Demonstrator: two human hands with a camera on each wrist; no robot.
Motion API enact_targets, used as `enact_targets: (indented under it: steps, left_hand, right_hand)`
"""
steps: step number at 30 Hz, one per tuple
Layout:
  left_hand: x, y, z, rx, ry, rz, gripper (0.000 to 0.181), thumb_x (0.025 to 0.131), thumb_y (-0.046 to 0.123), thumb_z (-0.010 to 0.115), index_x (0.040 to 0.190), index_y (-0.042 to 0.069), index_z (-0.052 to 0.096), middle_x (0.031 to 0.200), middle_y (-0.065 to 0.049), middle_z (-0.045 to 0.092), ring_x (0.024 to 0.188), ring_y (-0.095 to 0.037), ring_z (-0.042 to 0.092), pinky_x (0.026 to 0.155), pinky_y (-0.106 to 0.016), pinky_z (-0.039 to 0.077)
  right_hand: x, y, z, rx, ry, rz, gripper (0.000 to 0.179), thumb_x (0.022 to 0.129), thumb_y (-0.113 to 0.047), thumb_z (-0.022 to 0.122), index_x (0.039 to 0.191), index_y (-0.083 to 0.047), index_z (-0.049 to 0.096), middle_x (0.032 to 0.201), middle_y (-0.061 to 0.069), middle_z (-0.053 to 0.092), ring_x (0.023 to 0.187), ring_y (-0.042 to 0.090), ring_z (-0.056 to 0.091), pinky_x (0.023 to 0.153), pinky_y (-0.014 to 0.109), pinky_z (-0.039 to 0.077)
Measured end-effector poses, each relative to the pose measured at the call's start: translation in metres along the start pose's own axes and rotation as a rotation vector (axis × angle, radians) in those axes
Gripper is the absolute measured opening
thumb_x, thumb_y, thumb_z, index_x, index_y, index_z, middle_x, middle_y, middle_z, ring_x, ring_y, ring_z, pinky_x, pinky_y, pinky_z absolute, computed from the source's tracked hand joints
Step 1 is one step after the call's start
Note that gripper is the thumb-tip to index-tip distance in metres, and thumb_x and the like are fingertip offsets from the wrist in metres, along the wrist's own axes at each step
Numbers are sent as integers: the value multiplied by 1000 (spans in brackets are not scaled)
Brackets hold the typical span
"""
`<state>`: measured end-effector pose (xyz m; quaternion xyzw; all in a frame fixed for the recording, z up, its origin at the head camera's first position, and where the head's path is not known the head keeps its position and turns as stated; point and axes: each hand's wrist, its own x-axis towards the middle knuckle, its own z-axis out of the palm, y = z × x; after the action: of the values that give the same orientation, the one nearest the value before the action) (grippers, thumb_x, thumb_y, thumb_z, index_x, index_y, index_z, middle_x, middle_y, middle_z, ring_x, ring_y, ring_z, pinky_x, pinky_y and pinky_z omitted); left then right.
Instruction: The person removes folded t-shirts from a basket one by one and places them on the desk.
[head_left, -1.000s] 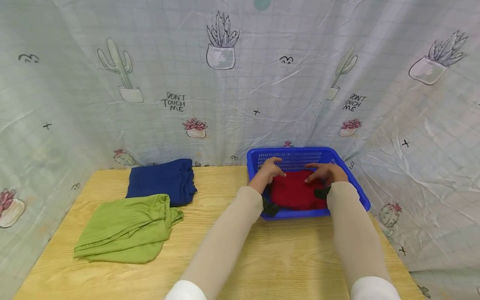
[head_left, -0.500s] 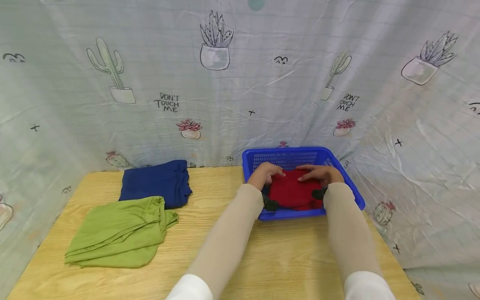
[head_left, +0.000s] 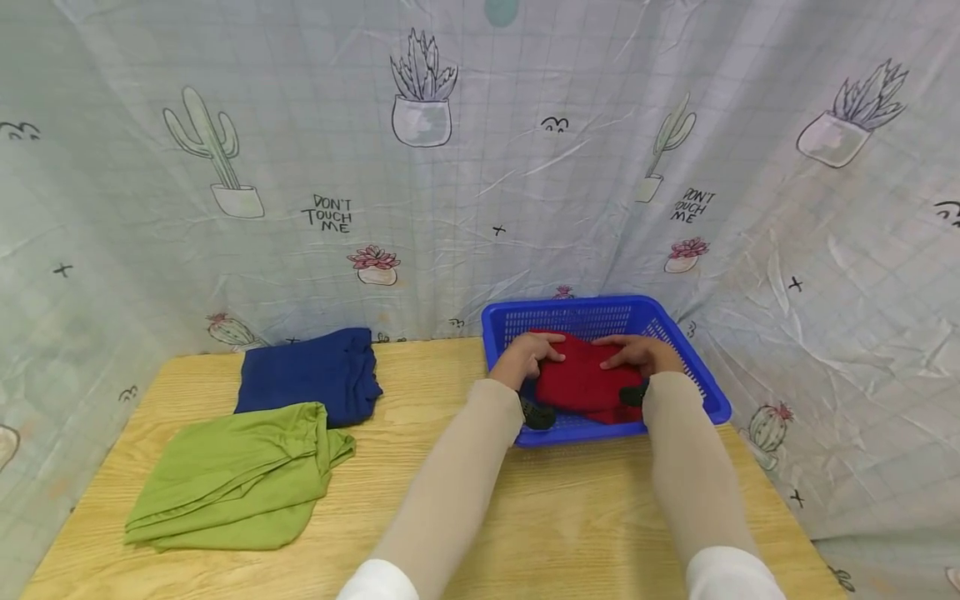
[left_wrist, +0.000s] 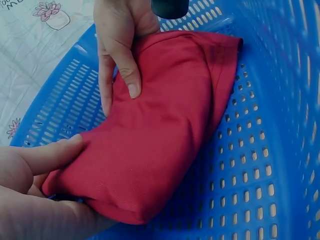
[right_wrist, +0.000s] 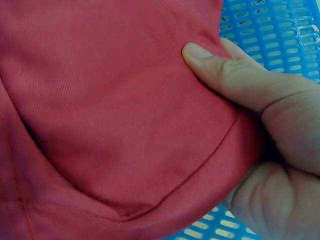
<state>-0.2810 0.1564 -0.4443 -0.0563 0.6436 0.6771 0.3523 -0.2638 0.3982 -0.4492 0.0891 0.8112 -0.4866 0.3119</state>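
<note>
A folded red cloth garment (head_left: 581,379) is inside the blue perforated plastic basket (head_left: 491,325), at the back right of the table. My left hand (head_left: 531,354) grips its left end; in the left wrist view the thumb lies on top of the red cloth (left_wrist: 150,130) and the fingers go underneath. On the opposite end my right hand (head_left: 641,354) pinches the fabric, thumb above, as the right wrist view shows with the right hand (right_wrist: 280,105) at the cloth's edge. The fingers below the cloth are mostly hidden. Bare basket floor shows beside the garment in the left wrist view.
On the left of the wooden table (head_left: 555,517) lies a folded green cloth (head_left: 232,479), overlapping a folded navy cloth (head_left: 307,375) behind it. A curtain (head_left: 465,192) printed with cacti hangs close behind the table and basket, and along the right side.
Both hands have gone from hovering over the red garment with spread fingers to gripping its two ends. Its far left part now stands higher. The head view has shifted slightly.
</note>
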Motion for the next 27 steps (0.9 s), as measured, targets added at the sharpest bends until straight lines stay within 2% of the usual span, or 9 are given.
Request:
enact_targets:
  steps: [4,6,9,12,15,18,22,25,27]
  left_hand:
    - [-1,3,2,3,17,16,56,91,-17,63,138,14,66,149,-16,51,131,-34,53,107,-50,46]
    - [-2,3,3,20,44,34,56,91,-18,62,137,13,67,148,-16,52,131,-33,53,106,-48,47]
    - [-4,4,6,105,93,82,54,91,-17,62,136,12,68,147,-16,52,128,-30,54,102,-43,50]
    - [-7,5,7,223,134,127,53,90,-17,63,134,13,70,145,-15,54,115,-22,57,87,-31,55]
    - [-9,9,3,282,146,150,53,88,-15,66,131,16,72,142,-13,57,95,-16,54,67,-23,48]
    - [-10,16,-5,199,79,166,55,88,-17,66,132,16,71,138,-13,60,86,-15,56,59,-21,47]
    - [-14,24,-16,56,-28,183,60,86,-18,67,135,15,69,130,-14,65,88,-18,66,59,-25,54]
    - [-22,31,-20,34,-53,206,60,85,-17,69,135,17,69,127,-11,67,89,-19,68,58,-24,52]
    - [-29,36,-21,27,-78,224,62,86,-18,68,136,17,68,128,-11,67,91,-19,68,59,-24,53]
  right_hand:
    - [-4,-6,-1,-13,4,-2,69,103,-6,59,162,-10,23,165,26,8,144,39,20,117,47,30]
    - [-5,-8,-2,-1,6,-7,68,103,-5,59,162,-10,25,164,25,11,140,36,27,112,43,36]
    - [-6,-6,-5,-3,3,-48,67,102,-5,59,161,-8,27,159,26,23,126,29,44,99,36,46]
    - [-9,-1,-11,44,-13,-103,64,102,-4,59,160,-7,30,146,21,44,109,20,60,88,33,54]
    - [-15,2,-19,112,-17,-177,63,102,-4,59,159,-6,32,126,12,61,95,16,69,80,34,59]
    - [-26,-2,-25,155,12,-278,61,103,-5,59,158,-5,34,123,5,62,91,13,71,76,32,60]
    - [-46,-14,-27,150,50,-398,60,103,-6,59,157,-4,35,147,11,43,96,8,67,78,25,58]
    - [-61,-24,-26,138,70,-442,60,103,-7,60,158,-5,36,157,18,30,99,8,65,80,24,57]
    - [-70,-29,-25,127,96,-457,60,103,-8,61,158,-6,37,157,20,29,101,8,65,80,25,57]
